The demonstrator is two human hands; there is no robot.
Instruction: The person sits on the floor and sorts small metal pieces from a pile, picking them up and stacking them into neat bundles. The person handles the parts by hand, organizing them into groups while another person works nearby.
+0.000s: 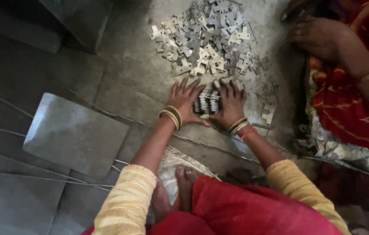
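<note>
My left hand (185, 100) and my right hand (231, 102) press from both sides on a packed stack of thin metal stampings (207, 102) standing on edge on the grey floor. Both palms face inward with fingers spread against the stack's ends. Just beyond my fingertips lies a loose heap of small flat cross-shaped metal pieces (210, 37). Bangles ring both my wrists, and my sleeves are yellow.
A bent metal sheet (73, 132) lies at the left with thin wire rods (40, 176) across the floor. Another person in red cloth sits at the right, a hand (317, 37) resting near the heap. My bare feet (180, 187) rest on a sack.
</note>
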